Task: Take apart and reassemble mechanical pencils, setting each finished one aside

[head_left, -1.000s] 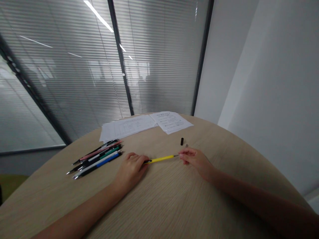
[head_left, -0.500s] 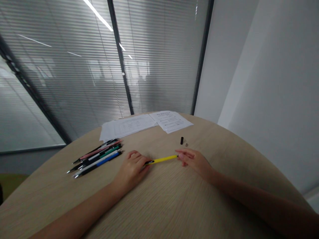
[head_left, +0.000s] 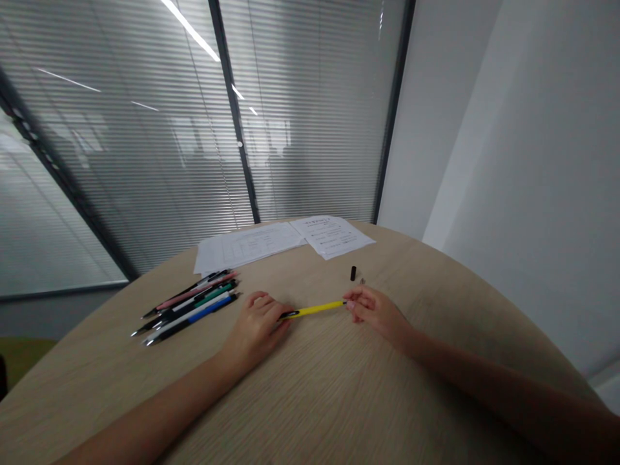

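Observation:
A yellow pen (head_left: pixel 320 309) lies almost level over the middle of the table, its black clip end toward the left. My left hand (head_left: pixel 259 321) rests on the table, with thumb and fingers closed on that clip end. At the other end, my right hand (head_left: pixel 375 313) pinches the small dark tip with thumb and fingertips. Just beyond the right hand a short black tube (head_left: pixel 353 273) lies on the table. Beside it is a tiny metallic piece (head_left: pixel 362 281), partly hidden by the right fingers and too small to name.
Several pens (head_left: pixel 194 309) in black, pink, green, white and blue lie in a row left of my left hand. Printed paper sheets (head_left: pixel 334 237) spread along the far edge of the round wooden table (head_left: pixel 310 400). Glass panels with blinds (head_left: pixel 310 161) stand behind it.
My right fingers have closed in on the pen's dark tip; before, the index finger was stretched out above it. The left hand and the pen have hardly moved.

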`<state>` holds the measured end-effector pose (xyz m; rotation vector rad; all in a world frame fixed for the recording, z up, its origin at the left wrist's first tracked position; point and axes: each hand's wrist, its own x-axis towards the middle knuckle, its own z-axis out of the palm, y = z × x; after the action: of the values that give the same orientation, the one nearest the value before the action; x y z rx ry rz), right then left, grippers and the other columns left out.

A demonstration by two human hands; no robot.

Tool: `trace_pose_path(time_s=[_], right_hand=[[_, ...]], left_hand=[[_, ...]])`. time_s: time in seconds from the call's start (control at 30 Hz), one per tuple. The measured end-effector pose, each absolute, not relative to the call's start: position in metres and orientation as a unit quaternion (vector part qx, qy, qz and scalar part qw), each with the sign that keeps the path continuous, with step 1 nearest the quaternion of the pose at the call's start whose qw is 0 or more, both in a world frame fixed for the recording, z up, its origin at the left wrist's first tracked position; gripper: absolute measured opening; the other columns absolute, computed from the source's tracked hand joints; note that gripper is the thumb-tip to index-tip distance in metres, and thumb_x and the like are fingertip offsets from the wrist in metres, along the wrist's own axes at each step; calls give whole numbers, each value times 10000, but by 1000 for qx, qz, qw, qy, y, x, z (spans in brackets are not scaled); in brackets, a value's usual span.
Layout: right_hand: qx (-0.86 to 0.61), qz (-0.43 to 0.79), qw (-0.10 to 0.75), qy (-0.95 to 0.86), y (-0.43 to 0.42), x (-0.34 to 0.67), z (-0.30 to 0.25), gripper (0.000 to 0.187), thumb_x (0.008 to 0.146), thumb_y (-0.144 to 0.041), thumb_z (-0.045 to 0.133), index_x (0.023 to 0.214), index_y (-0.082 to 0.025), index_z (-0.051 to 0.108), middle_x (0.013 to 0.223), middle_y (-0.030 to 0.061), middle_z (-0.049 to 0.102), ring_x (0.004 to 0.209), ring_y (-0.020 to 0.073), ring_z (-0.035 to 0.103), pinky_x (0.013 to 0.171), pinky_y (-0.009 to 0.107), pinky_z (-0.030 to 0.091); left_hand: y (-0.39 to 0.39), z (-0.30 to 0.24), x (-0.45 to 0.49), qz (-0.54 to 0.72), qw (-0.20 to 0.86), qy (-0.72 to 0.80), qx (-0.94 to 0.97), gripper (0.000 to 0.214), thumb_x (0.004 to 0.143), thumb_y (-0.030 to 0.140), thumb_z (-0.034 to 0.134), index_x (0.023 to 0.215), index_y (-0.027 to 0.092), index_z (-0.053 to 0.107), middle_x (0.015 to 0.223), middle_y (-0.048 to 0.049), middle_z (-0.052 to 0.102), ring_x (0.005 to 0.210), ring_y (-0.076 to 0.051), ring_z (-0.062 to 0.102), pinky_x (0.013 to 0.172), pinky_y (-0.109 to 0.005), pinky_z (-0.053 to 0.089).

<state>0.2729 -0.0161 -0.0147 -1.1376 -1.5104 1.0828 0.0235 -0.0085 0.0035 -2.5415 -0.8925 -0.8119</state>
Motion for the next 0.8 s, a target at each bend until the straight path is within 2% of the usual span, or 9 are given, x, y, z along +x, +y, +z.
trace_pose_path(time_s=[0.1, 0.3, 0.43, 0.53, 0.6, 0.7, 0.8], right_hand=[[-462, 430, 475, -613, -14, 274, -17, 131, 674, -219, 583, 794, -207, 532, 552, -60, 503, 506, 85, 496, 514, 215, 412], [-461, 413, 459, -637, -9, 276, -22, 36, 704, -225, 543, 704, -207, 512, 551, -50, 504, 517, 94, 511, 531, 226, 416], [-470, 359, 445, -673, -10, 276, -24, 59, 733, -256, 505, 701, -207, 516, 580, -24, 524, 549, 120, 533, 546, 251, 437], [-468, 222, 498, -695, -9, 281, -23, 122, 755, -268, 481, 830, -209, 556, 830, 46, 595, 780, 169, 573, 674, 306, 470], [-466, 109, 521, -707, -3, 288, -23, 232, 779, -267, 459, 986, -221, 552, 1030, 75, 571, 978, 196, 528, 808, 359, 444], [-470, -14, 474, -744, 12, 303, -26, 294, 816, -295, 425, 1070, -235, 560, 1188, 84, 513, 1145, 221, 427, 962, 431, 333], [-506, -56, 387, -769, 30, 316, -35, 326, 835, -346, 406, 1088, -246, 585, 1285, 92, 456, 1211, 262, 359, 978, 482, 298]], left_hand=[[-8, 3, 23, -291, 166, -311, -889, 121, 829, 194, 447, 831, 168, 565, 691, -23, 647, 651, -163, 575, 745, -358, 390], [-8, 2, 23, -288, 161, -305, -893, 112, 822, 180, 449, 841, 174, 560, 703, -18, 653, 650, -157, 575, 746, -355, 391], [-9, 3, 24, -288, 164, -305, -893, 118, 821, 181, 442, 825, 174, 560, 679, -14, 648, 642, -158, 575, 740, -355, 392], [-9, 4, 25, -286, 165, -314, -890, 117, 827, 194, 448, 829, 171, 563, 690, -20, 653, 648, -160, 577, 730, -348, 399], [-8, 4, 25, -283, 164, -322, -888, 120, 831, 205, 452, 836, 170, 566, 696, -24, 657, 655, -166, 580, 713, -343, 404], [-7, 3, 25, -277, 164, -329, -888, 130, 836, 214, 451, 843, 165, 571, 690, -28, 656, 664, -174, 585, 693, -340, 409], [-7, 1, 25, -273, 163, -332, -888, 126, 830, 208, 456, 842, 164, 573, 692, -28, 655, 675, -176, 588, 707, -346, 410]])
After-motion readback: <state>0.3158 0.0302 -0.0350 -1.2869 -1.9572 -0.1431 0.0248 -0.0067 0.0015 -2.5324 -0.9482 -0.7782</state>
